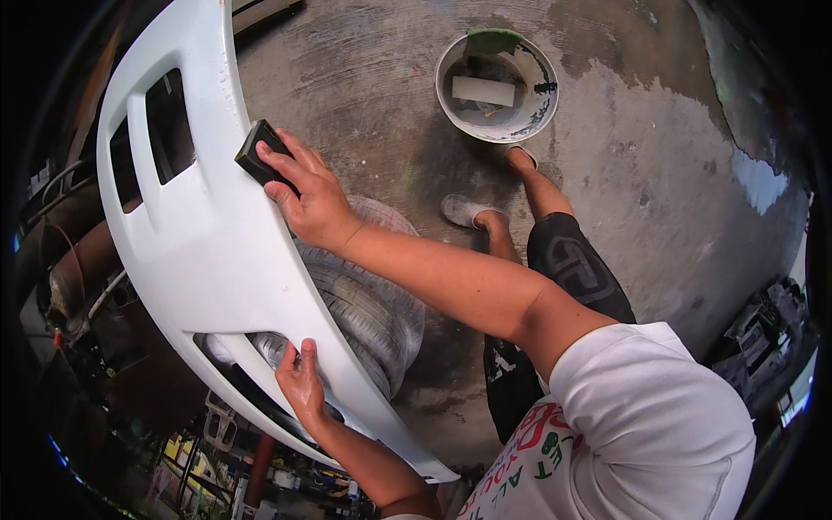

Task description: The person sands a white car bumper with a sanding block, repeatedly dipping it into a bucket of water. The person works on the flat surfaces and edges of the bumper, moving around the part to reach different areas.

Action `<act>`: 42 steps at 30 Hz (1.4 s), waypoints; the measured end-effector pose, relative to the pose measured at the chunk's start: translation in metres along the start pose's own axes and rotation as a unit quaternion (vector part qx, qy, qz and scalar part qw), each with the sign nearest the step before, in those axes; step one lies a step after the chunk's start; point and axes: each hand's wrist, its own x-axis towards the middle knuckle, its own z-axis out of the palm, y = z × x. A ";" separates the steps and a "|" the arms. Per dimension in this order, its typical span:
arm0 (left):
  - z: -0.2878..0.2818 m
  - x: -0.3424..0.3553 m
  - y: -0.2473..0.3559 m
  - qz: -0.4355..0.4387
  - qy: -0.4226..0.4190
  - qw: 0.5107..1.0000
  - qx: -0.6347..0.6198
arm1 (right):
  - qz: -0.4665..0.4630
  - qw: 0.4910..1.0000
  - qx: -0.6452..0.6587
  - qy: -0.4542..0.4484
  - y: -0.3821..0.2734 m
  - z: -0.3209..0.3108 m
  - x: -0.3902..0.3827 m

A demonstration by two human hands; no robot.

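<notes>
A white car bumper (225, 251) stretches from the top left to the bottom centre, with cut-out openings. Near its right edge, my right hand (316, 198) is closed on a black sanding block (267, 156), which lies against the painted surface. My left hand (302, 387) grips the bumper at its lower opening, thumb and one finger showing, the other fingers partly hidden. Beneath the bumper's right side are stacked tyres (368, 303), dusted with pale residue.
On the concrete floor (381, 95) stands a white bucket (445, 104) with a green cloth (494, 40) over its rim and a pale rectangular block (483, 91) inside. My feet are close below it. Dark parts (754, 338) are piled at the right; cluttered metal parts fill the left.
</notes>
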 end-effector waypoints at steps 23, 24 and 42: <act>-0.010 0.001 0.011 -0.034 -0.044 0.994 0.098 | -0.117 0.981 0.013 -0.152 0.008 -0.022 -0.075; -0.011 -0.004 0.007 -0.008 -0.023 0.997 0.069 | -0.150 0.969 0.002 -0.198 0.011 -0.030 -0.080; -0.005 0.001 0.017 -0.018 -0.029 0.995 0.096 | -0.058 0.998 -0.014 -0.036 -0.004 0.004 0.004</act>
